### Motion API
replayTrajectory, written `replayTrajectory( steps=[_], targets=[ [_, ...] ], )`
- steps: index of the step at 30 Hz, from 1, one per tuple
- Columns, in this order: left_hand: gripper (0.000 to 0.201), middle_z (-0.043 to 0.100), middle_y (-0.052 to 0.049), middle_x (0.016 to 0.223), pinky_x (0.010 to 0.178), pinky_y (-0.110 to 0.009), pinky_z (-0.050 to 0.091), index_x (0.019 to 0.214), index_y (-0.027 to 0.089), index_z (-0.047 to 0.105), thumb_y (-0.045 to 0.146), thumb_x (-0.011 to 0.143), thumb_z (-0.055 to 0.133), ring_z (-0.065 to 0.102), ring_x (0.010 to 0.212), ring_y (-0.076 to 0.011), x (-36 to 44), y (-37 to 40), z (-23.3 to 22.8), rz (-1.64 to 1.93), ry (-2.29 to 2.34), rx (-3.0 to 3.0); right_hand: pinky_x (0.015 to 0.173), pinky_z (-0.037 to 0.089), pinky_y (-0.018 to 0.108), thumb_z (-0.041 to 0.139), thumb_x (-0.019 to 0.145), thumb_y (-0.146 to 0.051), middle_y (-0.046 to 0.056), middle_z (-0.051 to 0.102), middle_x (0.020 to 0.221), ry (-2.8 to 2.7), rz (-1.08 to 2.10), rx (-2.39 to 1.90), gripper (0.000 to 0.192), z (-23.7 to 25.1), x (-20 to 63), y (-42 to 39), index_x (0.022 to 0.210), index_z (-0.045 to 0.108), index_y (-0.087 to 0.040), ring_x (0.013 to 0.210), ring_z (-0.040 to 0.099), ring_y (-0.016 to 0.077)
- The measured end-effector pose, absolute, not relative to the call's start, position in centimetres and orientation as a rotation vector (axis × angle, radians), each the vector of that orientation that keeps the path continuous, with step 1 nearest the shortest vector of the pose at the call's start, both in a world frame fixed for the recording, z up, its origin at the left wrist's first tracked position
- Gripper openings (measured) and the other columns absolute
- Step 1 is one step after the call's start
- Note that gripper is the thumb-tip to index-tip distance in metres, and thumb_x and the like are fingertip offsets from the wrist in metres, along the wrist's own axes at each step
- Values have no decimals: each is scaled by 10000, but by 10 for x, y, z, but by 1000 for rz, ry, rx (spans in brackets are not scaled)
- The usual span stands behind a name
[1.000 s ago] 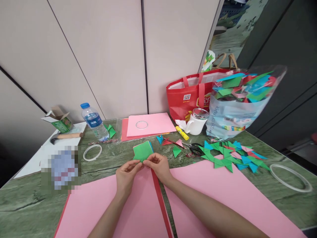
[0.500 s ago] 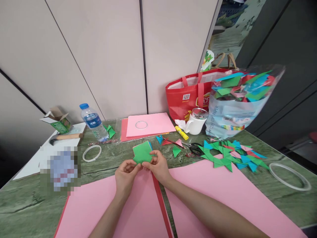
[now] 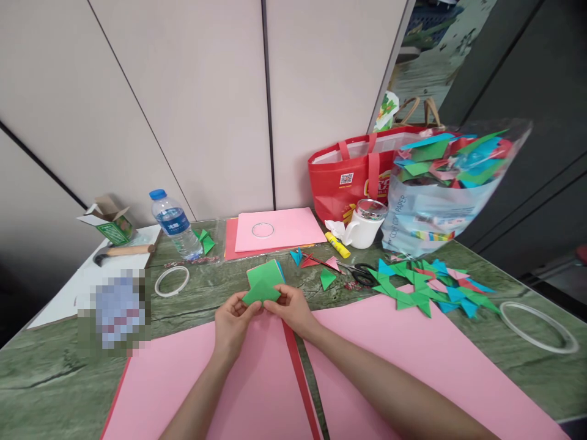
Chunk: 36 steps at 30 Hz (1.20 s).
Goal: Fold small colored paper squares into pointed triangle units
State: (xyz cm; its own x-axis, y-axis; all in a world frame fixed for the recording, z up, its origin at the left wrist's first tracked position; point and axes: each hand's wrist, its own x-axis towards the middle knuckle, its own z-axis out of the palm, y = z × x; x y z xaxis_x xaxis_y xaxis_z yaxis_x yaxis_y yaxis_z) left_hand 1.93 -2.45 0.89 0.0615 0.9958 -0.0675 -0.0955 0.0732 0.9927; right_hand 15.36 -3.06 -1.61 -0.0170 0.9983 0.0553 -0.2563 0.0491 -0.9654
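Surface: green marble-patterned desk (image 3: 68,366) against pale wall panels.

Item in hand: small green folded paper piece (image 3: 261,292), lifted just above the near edge of the stack of green paper squares (image 3: 266,272), over the large pink paper sheet (image 3: 257,379).

Risks (judged): the half-made crease may spring open or land crooked if either pinch slackens, the piece being unsupported in the air; a corner could also catch the stack beneath it.

Grip: left hand (image 3: 232,321) nearly closed, thumb and fingertips pinching the piece's lower left edge; right hand (image 3: 293,308) likewise nearly closed, pinching its lower right edge.

Surroundings, relative to the stack: heap of green, blue and pink folded paper triangles (image 3: 426,287) to its right; black-handled scissors (image 3: 362,275) between; clear plastic water bottle (image 3: 174,225) to its far left.
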Motion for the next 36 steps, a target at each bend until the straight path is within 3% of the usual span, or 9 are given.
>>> replayTrajectory(
  steps=[9, 17, 21, 26, 32, 36],
  targets=[
    [285, 637, 13, 585, 591, -265, 491, 772, 134, 575, 228, 541, 713, 598, 547, -142, 18, -26, 16, 1112, 1131, 1153, 488, 455, 247, 682, 588, -327, -37, 570, 537, -1076, 1291, -1010, 226, -11, 154, -33, 658, 538, -168, 494, 545, 126],
    [182, 604, 19, 573, 523, -219, 440, 722, 136, 573, 257, 612, 652, 555, 533, -120, 14, -23, 19, 983, 1166, 1257, 602, 467, 243, 670, 583, -206, -4, 561, 754, -1011, 1190, -1021, 323, -17, 154, -30, 863, 511, -187, 691, 567, 134],
    [294, 618, 9, 648, 554, -237, 452, 880, 147, 559, 279, 629, 638, 574, 580, -134, 13, -21, 17, 954, 1145, 1289, 555, 437, 211, 625, 611, -176, -35, 521, 694, -1030, 1157, -989, 223, -16, 155, -29, 775, 475, -197, 623, 539, 106],
    [502, 603, -29, 901, 689, -276, 478, 1057, 204, 478, 248, 592, 661, 601, 765, -157, 14, -18, 15, 1073, 1086, 1339, 607, 439, 239, 576, 670, -218, 11, 577, 741, -1131, 1093, -1019, 81, -13, 156, -29, 731, 572, -166, 686, 545, 133],
    [409, 623, -40, 917, 659, -249, 487, 951, 190, 528, 215, 573, 682, 605, 751, -151, 13, -18, 16, 1132, 1076, 1292, 598, 456, 249, 688, 558, -192, 19, 611, 785, -1162, 1171, -1025, 336, -16, 154, -31, 876, 583, -171, 687, 559, 147],
    [282, 641, -25, 764, 533, -214, 469, 807, 159, 607, 228, 549, 701, 582, 605, -130, 12, -19, 17, 1090, 1141, 1347, 614, 460, 263, 670, 571, -178, 24, 620, 791, -1180, 1134, -1069, 302, -19, 154, -32, 864, 596, -168, 688, 562, 155]
  ],
)
